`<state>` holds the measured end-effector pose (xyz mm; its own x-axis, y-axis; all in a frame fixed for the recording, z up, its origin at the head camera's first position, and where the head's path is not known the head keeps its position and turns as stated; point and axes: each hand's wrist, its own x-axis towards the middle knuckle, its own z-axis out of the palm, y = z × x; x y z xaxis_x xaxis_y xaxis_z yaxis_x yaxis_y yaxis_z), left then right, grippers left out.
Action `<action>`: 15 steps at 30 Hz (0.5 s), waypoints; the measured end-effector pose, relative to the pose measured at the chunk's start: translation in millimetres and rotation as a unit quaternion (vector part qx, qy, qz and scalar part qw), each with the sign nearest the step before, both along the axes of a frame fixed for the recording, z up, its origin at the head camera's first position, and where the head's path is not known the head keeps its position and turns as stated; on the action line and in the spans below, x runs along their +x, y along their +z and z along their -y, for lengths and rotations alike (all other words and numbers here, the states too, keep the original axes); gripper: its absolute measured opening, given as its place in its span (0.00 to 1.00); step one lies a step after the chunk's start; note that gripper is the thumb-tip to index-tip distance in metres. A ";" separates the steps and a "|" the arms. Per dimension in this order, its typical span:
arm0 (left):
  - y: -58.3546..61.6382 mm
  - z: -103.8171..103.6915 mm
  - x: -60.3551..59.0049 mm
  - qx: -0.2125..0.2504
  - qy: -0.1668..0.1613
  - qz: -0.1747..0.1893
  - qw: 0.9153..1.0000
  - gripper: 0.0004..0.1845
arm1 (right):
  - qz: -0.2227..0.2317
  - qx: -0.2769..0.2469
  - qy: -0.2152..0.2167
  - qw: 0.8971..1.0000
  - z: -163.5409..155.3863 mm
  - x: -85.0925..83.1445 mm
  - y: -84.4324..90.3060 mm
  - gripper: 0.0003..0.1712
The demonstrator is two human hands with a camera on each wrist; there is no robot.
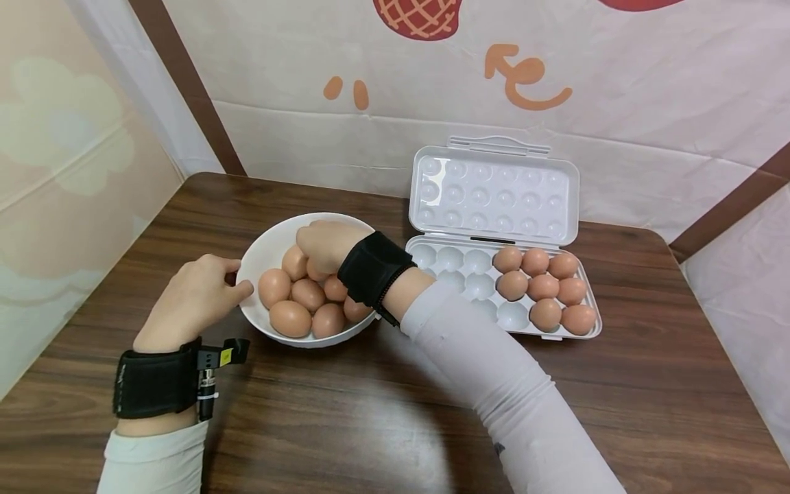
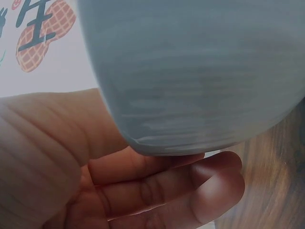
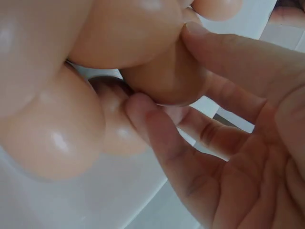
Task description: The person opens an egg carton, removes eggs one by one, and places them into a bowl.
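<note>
Eggs fill the white bowl [image 1: 271,243], and my right hand [image 1: 324,243] is down among them; from the right wrist view I see its fingers [image 3: 157,129] pinching 1 brown egg [image 3: 159,78] between thumb and fingertips, with the neighbouring eggs pressed close around it. Going by size: the wooden tabletop [image 1: 382,425] carries everything. On it, right of the bowl and just beside it, sits the white plastic egg carton [image 1: 494,192], lid propped open toward the wall. I count 8 eggs [image 1: 543,288] in its right-hand cups; the left-hand cups hold nothing. The bowl stands left of centre, with about 8 loose eggs [image 1: 305,302] visible around my right hand. My left hand [image 1: 194,298] rests against the bowl's left outer wall; the left wrist view shows the fingers [image 2: 190,191] lying together, lightly bent under the curve of the bowl [image 2: 200,71], touching its side rather than wrapping it. Both wrists wear black straps, and pale long sleeves cover both forearms.
</note>
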<state>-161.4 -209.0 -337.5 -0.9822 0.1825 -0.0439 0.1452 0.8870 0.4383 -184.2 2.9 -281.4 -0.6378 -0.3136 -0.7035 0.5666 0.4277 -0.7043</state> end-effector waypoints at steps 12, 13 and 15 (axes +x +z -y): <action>-0.3 -1.8 -1.2 0.003 -0.002 -0.004 1.000 0.14 | 0.015 0.013 -0.004 1.000 -1.3 -4.9 -6.3 0.23; -0.5 -1.9 -1.2 0.003 -0.002 -0.002 1.000 0.14 | 0.000 0.020 0.009 1.000 -2.7 -6.5 -5.9 0.23; -0.7 -1.9 -1.1 0.001 -0.002 0.000 1.000 0.14 | -0.066 0.058 0.067 0.994 -5.9 -11.2 -4.1 0.22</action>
<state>-162.5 -207.1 -338.1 -0.9817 0.1856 -0.0431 0.1481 0.8856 0.4402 -195.3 8.8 -285.5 -0.6846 -0.3239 -0.6530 0.4045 0.5764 -0.7100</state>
